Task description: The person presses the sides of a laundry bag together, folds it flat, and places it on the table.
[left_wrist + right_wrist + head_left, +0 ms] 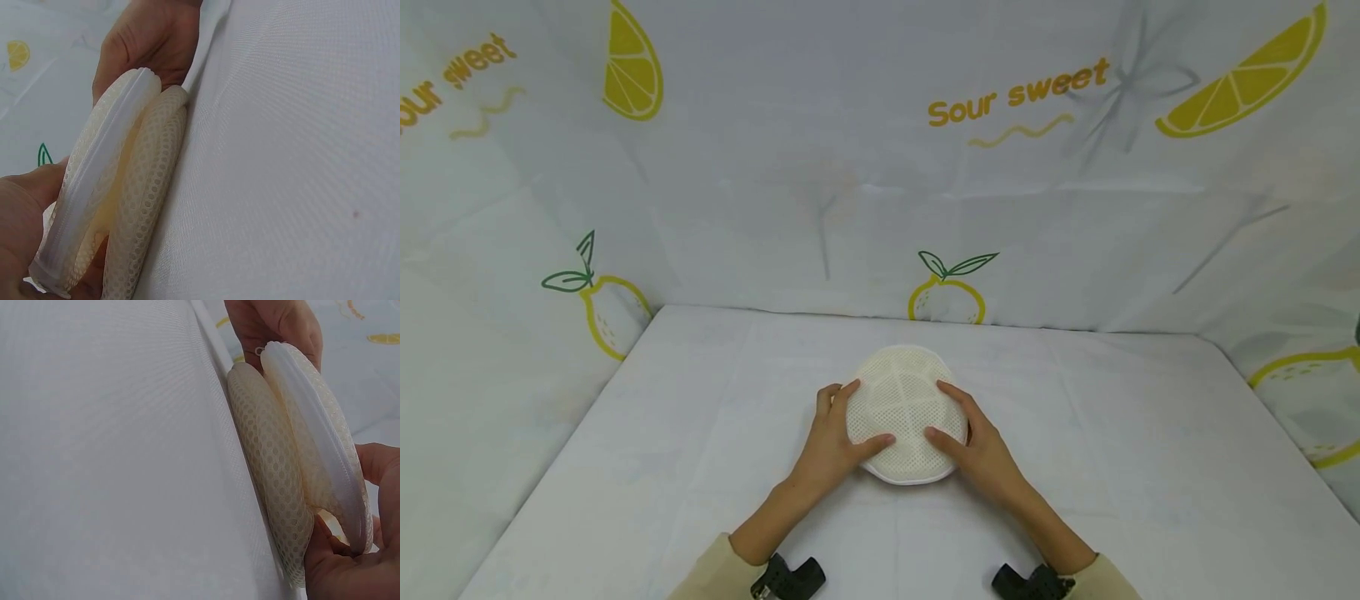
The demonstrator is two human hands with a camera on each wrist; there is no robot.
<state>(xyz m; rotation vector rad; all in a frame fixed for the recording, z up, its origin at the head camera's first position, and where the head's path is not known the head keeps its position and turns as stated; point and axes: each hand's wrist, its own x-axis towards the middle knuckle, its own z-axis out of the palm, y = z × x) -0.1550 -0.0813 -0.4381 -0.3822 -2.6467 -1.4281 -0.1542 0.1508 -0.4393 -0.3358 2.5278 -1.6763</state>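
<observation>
A round cream mesh laundry bag with a white edge sits in front of me. My left hand grips its left side and my right hand its right side, thumbs on the top face. Seen from the left wrist, a white zipper band runs round the upper layer, and a thicker honeycomb-mesh lower layer lies against the cloth. Between the two layers a gap shows. From the right wrist, fingers reach into that gap under the upper layer. A small zipper pull shows at the far end.
White cloth covers the table, whose back edge meets a white curtain printed with lemons and lettering. Similar curtain hangs at both sides. Black wrist cameras are strapped near both beige sleeves.
</observation>
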